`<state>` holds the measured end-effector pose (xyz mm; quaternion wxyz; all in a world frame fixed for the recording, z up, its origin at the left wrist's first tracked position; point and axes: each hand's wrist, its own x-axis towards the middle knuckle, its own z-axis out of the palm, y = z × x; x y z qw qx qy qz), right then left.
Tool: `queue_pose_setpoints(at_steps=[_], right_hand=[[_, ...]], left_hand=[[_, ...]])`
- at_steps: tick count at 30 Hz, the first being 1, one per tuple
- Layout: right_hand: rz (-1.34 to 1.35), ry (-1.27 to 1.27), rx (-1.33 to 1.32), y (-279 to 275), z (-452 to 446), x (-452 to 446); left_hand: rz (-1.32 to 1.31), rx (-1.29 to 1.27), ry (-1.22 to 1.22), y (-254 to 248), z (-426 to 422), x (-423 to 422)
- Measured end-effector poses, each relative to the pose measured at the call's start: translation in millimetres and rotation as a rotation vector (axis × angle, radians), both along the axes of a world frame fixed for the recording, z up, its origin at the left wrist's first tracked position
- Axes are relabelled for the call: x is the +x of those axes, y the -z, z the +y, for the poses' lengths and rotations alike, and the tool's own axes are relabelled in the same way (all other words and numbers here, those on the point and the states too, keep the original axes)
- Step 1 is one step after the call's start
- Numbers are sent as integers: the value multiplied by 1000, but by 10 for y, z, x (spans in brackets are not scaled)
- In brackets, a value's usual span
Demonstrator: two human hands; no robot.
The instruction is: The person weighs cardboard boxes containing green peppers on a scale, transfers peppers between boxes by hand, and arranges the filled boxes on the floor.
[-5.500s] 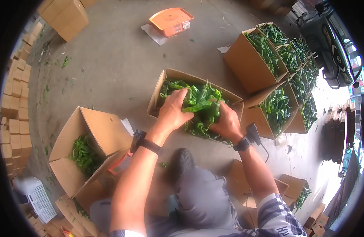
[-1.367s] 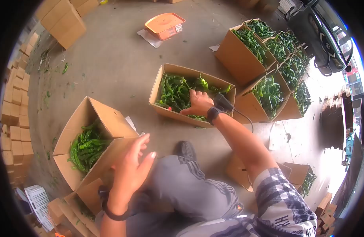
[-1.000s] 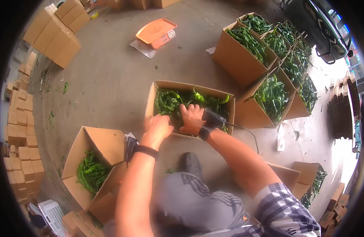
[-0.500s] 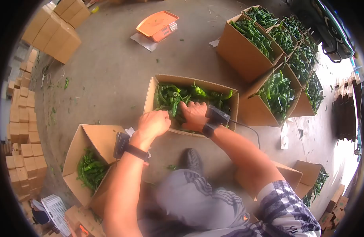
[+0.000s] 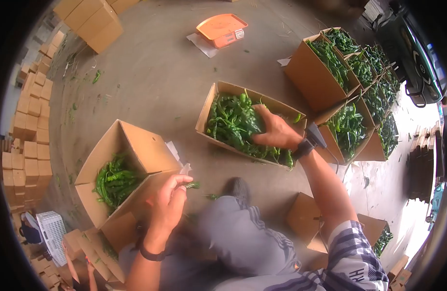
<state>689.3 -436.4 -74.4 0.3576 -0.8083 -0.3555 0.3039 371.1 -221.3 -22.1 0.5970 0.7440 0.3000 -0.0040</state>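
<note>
A cardboard box (image 5: 256,156) of green peppers (image 5: 228,119) stands on the floor in front of me. Over its middle, my right hand (image 5: 278,130) curves thumb and fingers around a bunch of the peppers. Lower and to the left, my left hand (image 5: 169,203) is closed, pinching a single green pepper (image 5: 192,185) whose end sticks out past the fingertips. Beside that hand is an open cardboard box (image 5: 148,148) with more long green peppers (image 5: 114,182) inside.
An orange scale (image 5: 222,28) sits on the floor ahead. Several filled boxes (image 5: 313,72) of peppers crowd the right, near a dark machine (image 5: 408,58). Stacked cartons (image 5: 32,140) line the left, with a white crate (image 5: 52,237) below. Another person's arms (image 5: 82,266) show at lower left.
My left hand has left the front box and moved down toward me, now with a pepper. My right hand has shifted within the box, opening wider around peppers. The view has turned left.
</note>
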Motion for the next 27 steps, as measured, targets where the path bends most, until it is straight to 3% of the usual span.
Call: queue_pose_setpoints(at_steps=[4,10,14,17,20,24,27], right_hand=[[-31,57,141,-298,-29,-13],[224,43,299,-905,99,-92],[381,3,402,-1277,416,-419],[366,-62,433,-1544,764,-780],[389,-255,554,-1599,1289,-1010],[125,-390,576,-2067,2105,-1660],[-247,-573,574,-2085,2641,-2019]], left_hand=[[-137,149,11,55,-59,-117],[-201,486,152,-176,-43,-313],[-238,537,140,-318,-1,-458],[-342,345,60,-355,24,-524],[-405,496,29,-306,-8,-630],[-436,613,-3,-262,-95,-699],[-408,701,2,-195,-162,-720]])
